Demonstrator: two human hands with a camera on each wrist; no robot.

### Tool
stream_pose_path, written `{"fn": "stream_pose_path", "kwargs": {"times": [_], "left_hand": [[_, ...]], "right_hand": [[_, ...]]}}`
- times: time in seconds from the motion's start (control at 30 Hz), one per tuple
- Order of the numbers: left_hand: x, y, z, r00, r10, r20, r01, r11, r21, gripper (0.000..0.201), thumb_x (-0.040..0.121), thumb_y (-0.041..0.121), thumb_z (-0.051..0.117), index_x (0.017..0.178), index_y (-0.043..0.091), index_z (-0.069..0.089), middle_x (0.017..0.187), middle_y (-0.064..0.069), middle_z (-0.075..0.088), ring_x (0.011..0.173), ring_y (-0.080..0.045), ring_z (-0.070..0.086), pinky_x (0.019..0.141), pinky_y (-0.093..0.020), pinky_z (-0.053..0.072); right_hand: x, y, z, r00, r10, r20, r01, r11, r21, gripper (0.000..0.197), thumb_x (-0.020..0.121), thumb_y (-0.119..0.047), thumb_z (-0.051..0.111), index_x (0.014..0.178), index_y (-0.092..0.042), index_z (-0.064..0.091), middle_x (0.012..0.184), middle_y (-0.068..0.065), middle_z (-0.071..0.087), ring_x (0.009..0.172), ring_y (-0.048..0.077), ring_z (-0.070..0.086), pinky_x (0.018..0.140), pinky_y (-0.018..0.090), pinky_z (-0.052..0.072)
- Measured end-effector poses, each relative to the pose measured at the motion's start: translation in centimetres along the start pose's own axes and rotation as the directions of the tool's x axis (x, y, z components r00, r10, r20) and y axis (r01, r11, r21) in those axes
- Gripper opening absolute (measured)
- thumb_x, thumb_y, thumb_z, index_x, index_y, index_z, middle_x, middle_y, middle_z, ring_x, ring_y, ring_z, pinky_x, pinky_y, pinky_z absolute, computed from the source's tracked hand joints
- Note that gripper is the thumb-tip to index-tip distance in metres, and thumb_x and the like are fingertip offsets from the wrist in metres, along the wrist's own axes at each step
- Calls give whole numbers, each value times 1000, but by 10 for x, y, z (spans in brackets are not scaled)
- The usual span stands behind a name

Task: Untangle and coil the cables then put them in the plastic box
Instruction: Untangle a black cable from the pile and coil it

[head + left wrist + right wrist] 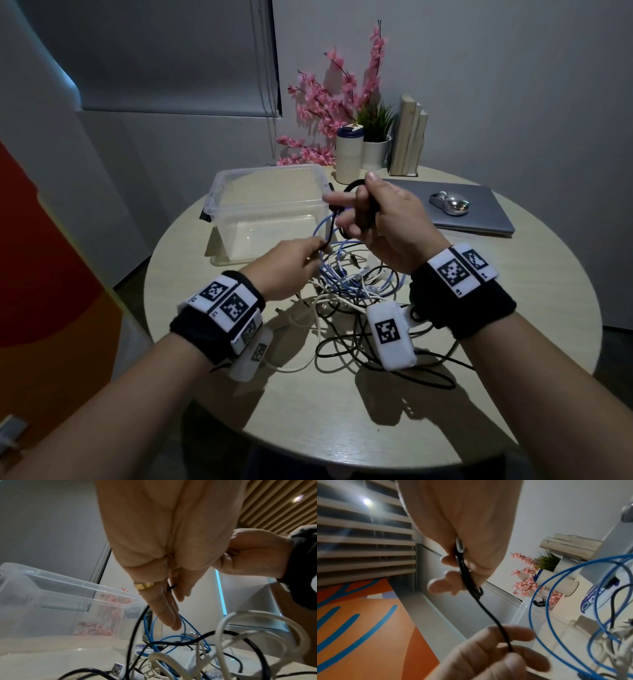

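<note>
A tangle of white, blue and black cables [346, 294] lies on the round table [520, 308], in front of a clear plastic box [267, 202] with no lid. My right hand [349, 212] is raised beside the box and grips a few loops of a black cable [352, 186]; its plug end [459, 545] shows by the palm. My left hand [317, 248], lower and to the left, pinches the same black cable [489, 616], which runs taut between the hands. Blue cable loops [556, 588] rise from the heap close to both hands.
A closed grey laptop [486, 219] with a silver mouse [448, 202] on it lies at the right back. Behind the box stand a white tumbler [347, 157], a potted plant [375, 150], pink flower stems [325, 102] and upright books [409, 137].
</note>
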State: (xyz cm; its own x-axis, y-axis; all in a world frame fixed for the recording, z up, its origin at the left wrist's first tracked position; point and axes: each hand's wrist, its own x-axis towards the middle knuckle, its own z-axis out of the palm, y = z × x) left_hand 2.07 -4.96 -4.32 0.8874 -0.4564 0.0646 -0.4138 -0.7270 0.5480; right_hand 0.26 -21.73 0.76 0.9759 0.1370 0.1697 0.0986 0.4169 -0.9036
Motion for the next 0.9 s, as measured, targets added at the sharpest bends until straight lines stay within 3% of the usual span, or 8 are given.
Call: {"fn": "stream_pose_path", "kwargs": {"times": [0.07, 0.17, 0.3, 0.37, 0.47, 0.57, 0.77, 0.9], "left_hand": [[-2, 3, 4, 999, 15, 52, -14, 1000, -14, 22, 97, 16, 47, 117, 20, 55, 94, -3, 66, 83, -13, 63, 81, -28, 51], [-7, 3, 8, 990, 4, 138, 10, 995, -102, 15, 96, 8, 48, 106, 15, 56, 84, -1, 62, 70, -11, 61, 76, -31, 55], [-13, -2, 7, 983, -18, 182, 45, 989, -143, 7, 95, 6, 49, 98, 7, 55, 84, -5, 60, 72, -17, 64, 77, -40, 58], [-13, -2, 5, 994, -11, 112, 26, 991, -130, 8, 95, 8, 50, 96, 12, 57, 87, -6, 64, 78, -21, 66, 80, -42, 56], [-12, 8, -2, 999, 35, -17, -37, 989, -146, 7, 94, 12, 53, 94, 16, 59, 87, -2, 66, 81, -20, 66, 82, -40, 54], [-12, 20, -9, 985, 92, -143, -117, 977, -177, 9, 94, 14, 55, 97, 20, 61, 87, 4, 65, 81, -13, 63, 77, -31, 52], [-4, 31, -30, 868, 186, -460, -312, 925, -217, 24, 92, 9, 56, 113, 20, 60, 100, 6, 64, 95, -7, 62, 88, -22, 49], [5, 22, -31, 862, 194, -468, -310, 932, -185, 34, 91, 9, 56, 124, 18, 54, 113, -2, 62, 105, -12, 61, 96, -31, 49]], "right_hand": [[2, -1, 4, 999, -30, -40, 35, 991, 126, 36, 104, -23, 29, 75, -7, 44, 116, 28, 61, 86, 28, 69, 68, 30, 55], [9, -2, 0, 971, -106, -213, 145, 974, 175, 36, 104, -19, 32, 79, -4, 53, 119, 28, 59, 116, 34, 58, 95, 41, 48], [17, 3, -15, 928, -249, -277, 226, 967, -114, 28, 101, -19, 40, 84, -11, 60, 77, -5, 60, 75, 9, 52, 78, 28, 41], [15, 8, -19, 915, -319, -248, 194, 884, -426, 26, 100, -18, 44, 81, -18, 62, 82, -1, 64, 77, 7, 54, 80, 27, 42], [11, 17, -21, 950, -287, -124, 116, 690, -715, 24, 97, -21, 48, 79, -23, 64, 95, 25, 66, 82, 34, 58, 77, 41, 48], [8, 19, -21, 985, -163, -52, 46, 546, -836, 23, 97, -22, 48, 86, -13, 66, 72, 11, 62, 65, 26, 55, 62, 29, 45], [5, 22, -20, 999, -36, 20, 40, 719, -694, 33, 102, -24, 38, 78, -11, 57, 53, -7, 54, 53, 15, 52, 63, 35, 41], [4, 21, -19, 996, 17, 91, 48, 743, -668, 35, 96, -39, 49, 69, -17, 56, 49, -14, 49, 50, 9, 39, 55, 30, 33]]}}
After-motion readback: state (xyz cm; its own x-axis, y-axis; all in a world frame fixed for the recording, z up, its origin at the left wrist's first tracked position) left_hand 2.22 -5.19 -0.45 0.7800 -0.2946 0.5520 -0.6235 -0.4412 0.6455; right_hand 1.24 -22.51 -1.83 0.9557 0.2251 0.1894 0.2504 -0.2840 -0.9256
